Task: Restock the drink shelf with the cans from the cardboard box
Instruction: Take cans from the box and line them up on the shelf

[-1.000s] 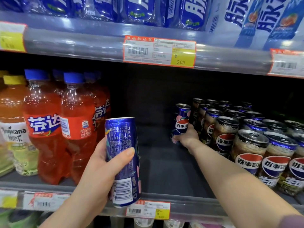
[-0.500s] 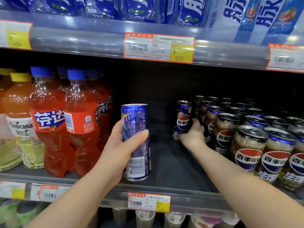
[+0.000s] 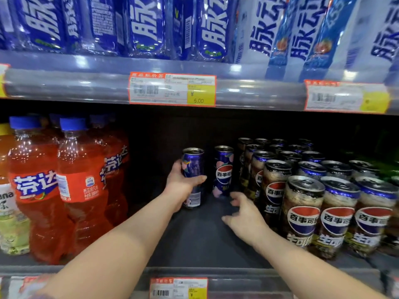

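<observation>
My left hand [image 3: 183,186] grips a slim blue can [image 3: 192,169], holding it upright deep on the dark shelf [image 3: 194,240]. Just right of it stands a second slim blue Pepsi can [image 3: 223,170], on its own and untouched. My right hand [image 3: 244,219] hovers in front of that can, fingers spread and holding nothing. Rows of brown-and-blue Pepsi cans [image 3: 302,212] fill the right side of the shelf. The cardboard box is out of view.
Orange Fanta bottles [image 3: 64,186] stand at the left of the shelf, with a yellow-capped bottle [image 3: 6,190] beyond them. The upper shelf rail with price tags [image 3: 172,88] hangs overhead, carrying blue bottles [image 3: 146,24]. A price tag [image 3: 178,288] sits on the front rail.
My right hand let go of the Pepsi can and drew back toward me. My left hand carried its blue can deeper into the shelf, to the left of the placed can.
</observation>
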Demonstrator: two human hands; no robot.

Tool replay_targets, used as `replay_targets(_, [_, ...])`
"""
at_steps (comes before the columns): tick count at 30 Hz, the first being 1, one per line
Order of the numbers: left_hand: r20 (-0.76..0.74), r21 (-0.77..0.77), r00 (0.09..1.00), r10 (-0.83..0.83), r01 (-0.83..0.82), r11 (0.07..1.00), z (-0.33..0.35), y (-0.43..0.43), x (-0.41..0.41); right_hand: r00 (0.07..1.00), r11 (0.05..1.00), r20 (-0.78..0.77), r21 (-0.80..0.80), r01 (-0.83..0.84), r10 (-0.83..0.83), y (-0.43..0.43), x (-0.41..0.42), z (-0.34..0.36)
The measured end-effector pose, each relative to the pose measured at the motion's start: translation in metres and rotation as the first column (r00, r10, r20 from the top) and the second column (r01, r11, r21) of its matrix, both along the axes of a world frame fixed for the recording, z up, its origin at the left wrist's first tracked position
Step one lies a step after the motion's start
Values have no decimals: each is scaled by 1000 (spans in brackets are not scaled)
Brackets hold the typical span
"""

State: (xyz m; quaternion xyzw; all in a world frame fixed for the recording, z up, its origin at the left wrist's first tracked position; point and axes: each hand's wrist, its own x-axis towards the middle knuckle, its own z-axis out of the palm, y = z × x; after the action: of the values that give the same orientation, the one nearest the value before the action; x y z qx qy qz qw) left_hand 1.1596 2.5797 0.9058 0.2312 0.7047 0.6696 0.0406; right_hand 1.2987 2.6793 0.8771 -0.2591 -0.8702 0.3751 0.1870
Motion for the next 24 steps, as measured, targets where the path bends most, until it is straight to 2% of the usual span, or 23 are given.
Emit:
replay_targets(2, [9, -23, 1000, -13, 13, 1000, -6, 3, -6, 1000, 1000, 8, 11, -7, 7, 2, -3, 0])
replay_targets(6, [42, -85, 989, -145, 148, 985, -2, -2, -15, 1000, 1000, 23, 14, 2, -2, 6, -11, 3])
replay_targets(11, [-29, -332, 998, 48, -55, 942, -9, -2, -21, 999, 999, 20, 7, 32, -33, 9, -16, 3])
replay_targets(15, [-62, -319, 991, 122, -136, 938, -23, 1, -14, 999, 999, -8, -21, 37, -37, 7, -21, 3])
replay_targets(20, [15, -288, 1000, -12, 16, 958, -21, -2, -22, 999, 999, -14, -19, 37, -37, 7, -26, 2])
replay_targets(24, [-73, -374, 992, 101, -122, 919, -24, 6, -21, 999, 999, -13, -9, 51, -51, 7, -28, 1])
